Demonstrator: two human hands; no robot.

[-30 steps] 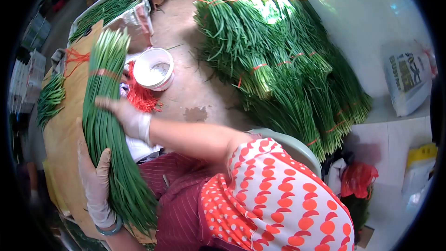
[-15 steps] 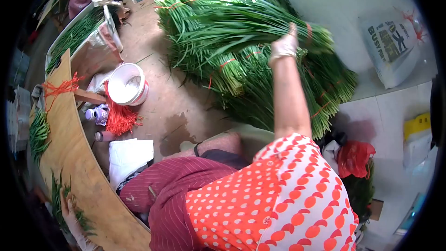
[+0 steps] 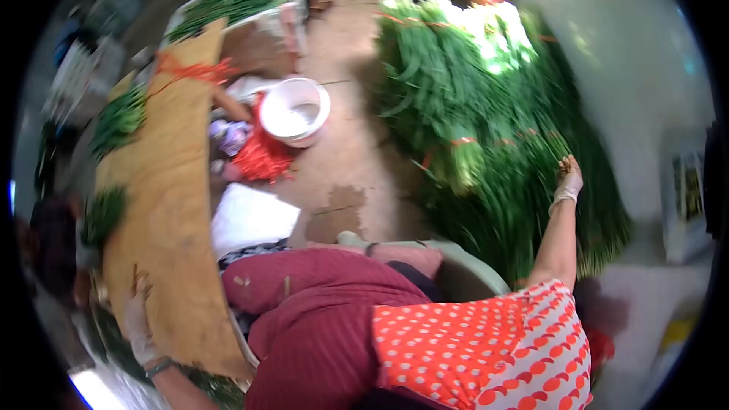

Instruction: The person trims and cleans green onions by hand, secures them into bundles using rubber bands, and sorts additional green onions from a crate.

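On the right, bundles of garlic chives point(image 3: 448, 76) lie in a thick pile, tied with red bands. My right hand point(image 3: 568, 178), in a thin glove, is at the pile's right side. Its fingers are bunched at the pale ends of some chive stalks; blur hides the exact grip. My left hand point(image 3: 139, 326), also gloved, rests over the near end of the wooden board point(image 3: 163, 220) with fingers stretched out and nothing in them. A small bunch of greens point(image 3: 104, 215) lies farther up the board's left edge.
A white bucket point(image 3: 295, 111) stands on the floor beside red ties point(image 3: 262, 158). More red ties point(image 3: 194, 70) hang over the board's far end. White cloth point(image 3: 254, 218) lies near my knee. A box of greens point(image 3: 231, 7) is at the back. Another person point(image 3: 57, 247) is at left.
The view has swung left. The bundle my right hand held above the pile is now down on it, with that hand low at the stalk ends. My left hand has left the loose greens.
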